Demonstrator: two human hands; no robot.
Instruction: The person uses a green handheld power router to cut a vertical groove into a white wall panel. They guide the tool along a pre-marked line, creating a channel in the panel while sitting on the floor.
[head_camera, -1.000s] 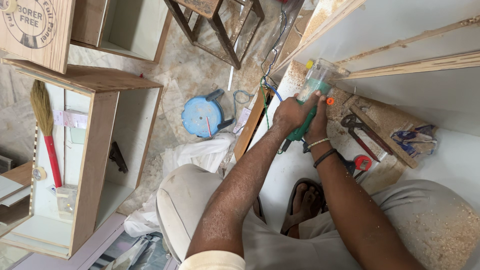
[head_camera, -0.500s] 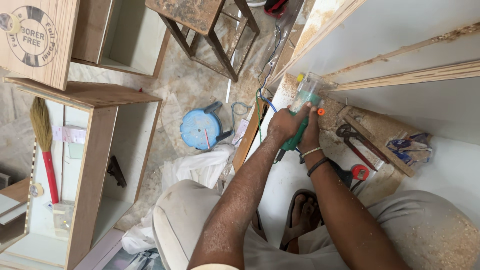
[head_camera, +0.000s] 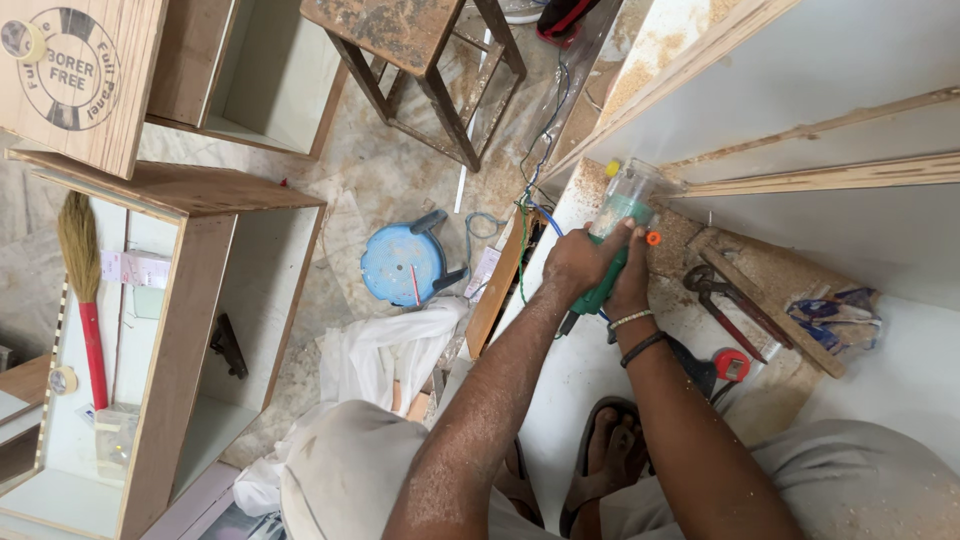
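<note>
Now | left hand (head_camera: 580, 262) wrapped round green drill (head_camera: 603, 285) | right hand (head_camera: 632, 285) gripping drill from other side | drill nose-down on white board (head_camera: 590, 380), against dusty shelf corner | pliers (head_camera: 722, 298), red tape measure (head_camera: 731, 364) just right | blue stool (head_camera: 405, 265) left on floor

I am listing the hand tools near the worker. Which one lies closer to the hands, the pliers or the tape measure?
The pliers, dark with red handles, lie closer, just beside the right hand. The round red tape measure lies further back, near the forearm.
</note>
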